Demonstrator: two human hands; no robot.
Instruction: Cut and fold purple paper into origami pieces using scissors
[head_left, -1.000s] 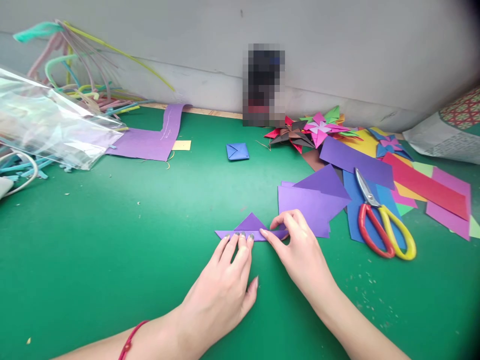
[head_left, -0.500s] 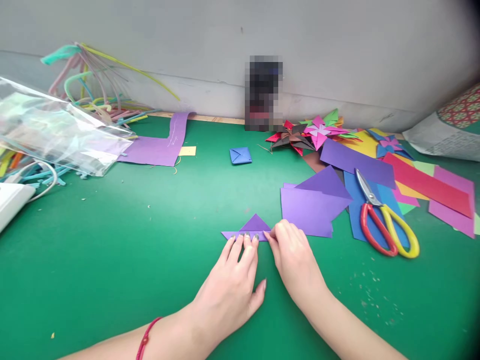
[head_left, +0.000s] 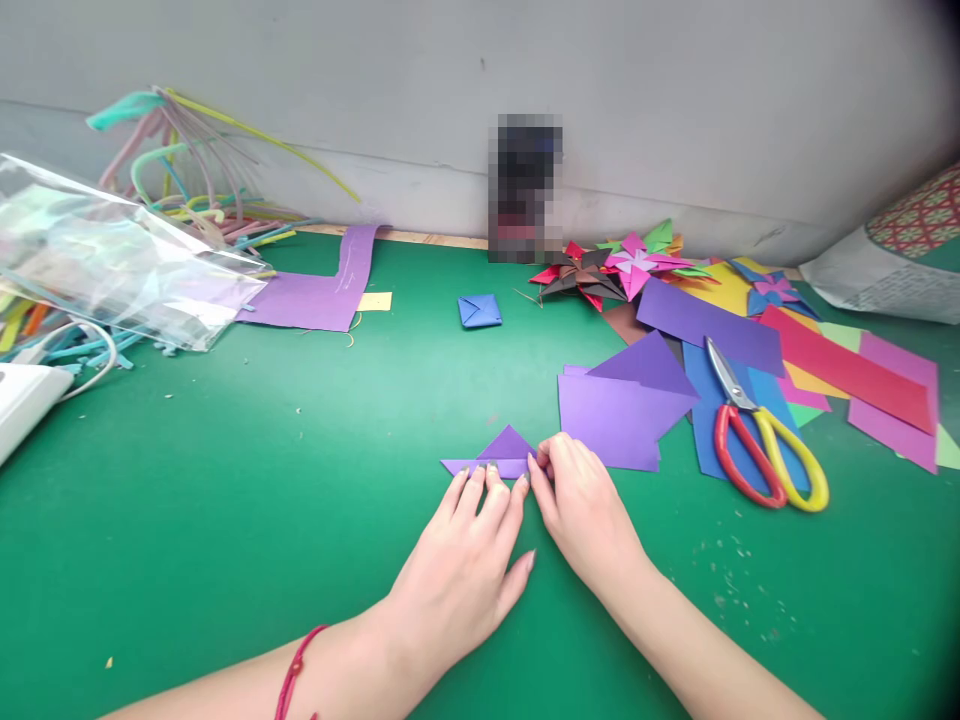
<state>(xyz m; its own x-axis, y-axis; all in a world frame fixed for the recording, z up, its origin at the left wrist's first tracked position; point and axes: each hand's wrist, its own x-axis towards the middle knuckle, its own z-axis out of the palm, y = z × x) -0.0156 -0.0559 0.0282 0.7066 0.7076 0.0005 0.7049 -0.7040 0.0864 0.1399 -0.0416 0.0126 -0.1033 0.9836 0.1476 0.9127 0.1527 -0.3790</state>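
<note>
A small folded piece of purple paper [head_left: 508,443] lies on the green tabletop, a triangle peak above a narrow folded strip. My left hand [head_left: 461,550] lies over the strip's lower edge, fingertips pressing it down, thumb spread away to the right. At the strip's right end, my right hand [head_left: 589,500] pinches the paper between thumb and curled fingers; that corner is hidden by the fingers. Just beyond my right hand sit larger purple paper sheets [head_left: 611,420]. A small folded blue paper square [head_left: 480,310] rests farther back.
Scissors [head_left: 739,400] with red and yellow handles lie on coloured paper at right. Folded paper flowers [head_left: 634,262] are piled by the wall. At left are a clear plastic bag [head_left: 127,265], pipe cleaners [head_left: 214,215], a white power strip [head_left: 30,405] and a purple cut-out [head_left: 307,300].
My left index fingertip has slid slightly right along the strip toward my right hand. The right hand keeps its pinch at the right end. The view has shifted a little.
</note>
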